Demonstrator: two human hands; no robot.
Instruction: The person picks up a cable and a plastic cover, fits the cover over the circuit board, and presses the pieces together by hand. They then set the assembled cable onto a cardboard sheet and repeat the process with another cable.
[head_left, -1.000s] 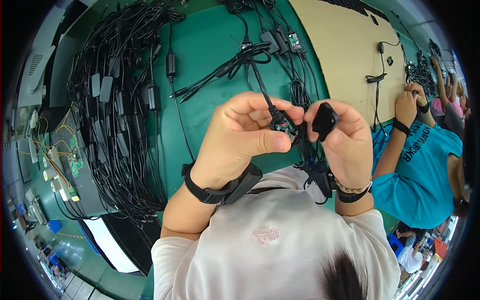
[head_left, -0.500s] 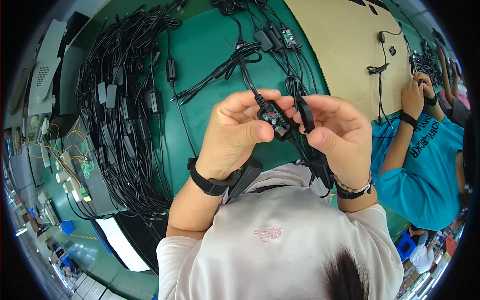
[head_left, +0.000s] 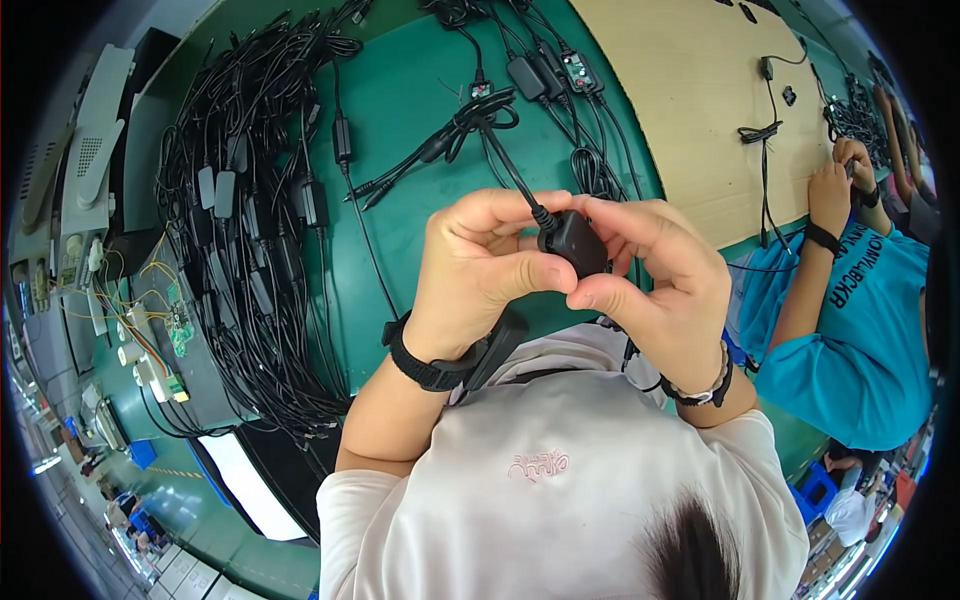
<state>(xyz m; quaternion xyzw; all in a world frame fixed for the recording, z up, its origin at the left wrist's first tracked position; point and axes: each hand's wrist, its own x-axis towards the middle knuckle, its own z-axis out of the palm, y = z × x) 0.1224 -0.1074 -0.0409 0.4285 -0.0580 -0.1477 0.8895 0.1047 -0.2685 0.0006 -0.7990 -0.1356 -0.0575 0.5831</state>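
Observation:
Between my hands is a small black cable box (head_left: 577, 244), its smooth cover facing up and its circuit board out of sight. My left hand (head_left: 485, 265) pinches the box on its left side, near where the cord enters. On the right side, my right hand (head_left: 665, 275) presses the box with thumb and fingers. A black cord (head_left: 513, 170) runs from the box up to a tied cable bundle (head_left: 470, 125) with plug ends lying on the green mat (head_left: 400, 100).
A large heap of black cables (head_left: 240, 240) lies to the left. More boxed cables (head_left: 550, 75), one with its circuit board showing, lie at the far side. Cardboard (head_left: 690, 100) covers the right of the bench. Another person (head_left: 840, 330) works at the right.
The loose black cover from my right hand is now over the box's exposed circuit board. My hands have come closer together, and both grip the box.

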